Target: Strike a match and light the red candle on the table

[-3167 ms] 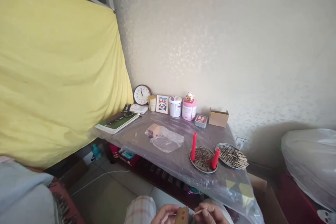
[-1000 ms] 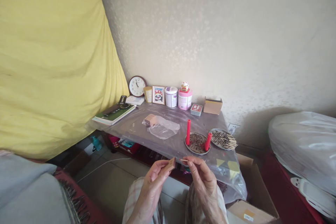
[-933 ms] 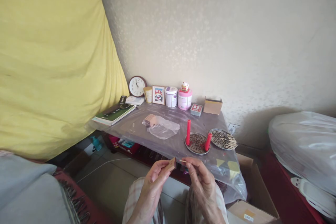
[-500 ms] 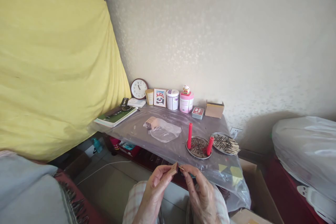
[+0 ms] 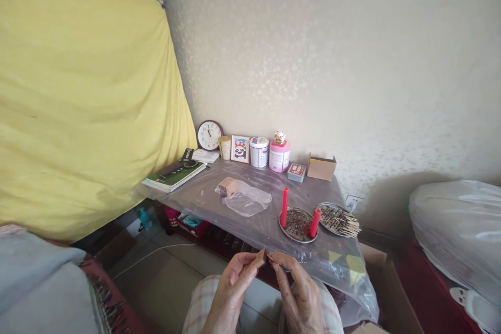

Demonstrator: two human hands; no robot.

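while the yellow sheet (image 5: 78, 104) is hanging across the left wall, the plastic-covered bench (image 5: 254, 219) is carrying a clock (image 5: 210, 135), tins and a steel plate (image 5: 298, 224) with two red candles (image 5: 284, 206) standing on it. below the bench's near edge, the left hand (image 5: 235, 284) is pinching a small matchbox (image 5: 260, 258) between thumb and fingertips, and the right hand (image 5: 299, 292) is closing its fingertips against the box's end; whether a match is sitting between them cannot be told.
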